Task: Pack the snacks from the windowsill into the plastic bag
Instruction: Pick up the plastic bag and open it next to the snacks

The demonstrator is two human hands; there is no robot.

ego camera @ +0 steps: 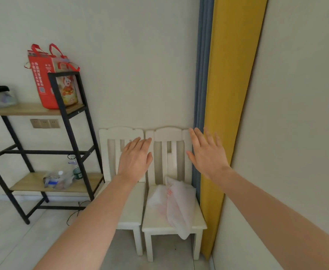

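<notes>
A thin white plastic bag (176, 203) with faint red print lies crumpled on the seat of the right white chair (159, 226), one corner drooping over the front edge. My left hand (135, 159) and my right hand (207, 154) are both stretched out in front of me, fingers straight and spread, holding nothing, above the chairs. Neither hand touches the bag. No windowsill and no snacks are in view.
A second white chair (129, 207) stands left of the first, against the wall. A black-framed wooden shelf (68, 114) at left carries red bags (48, 78), bottles and clutter. Yellow and blue curtains (228, 94) hang at right. A cable lies on the floor.
</notes>
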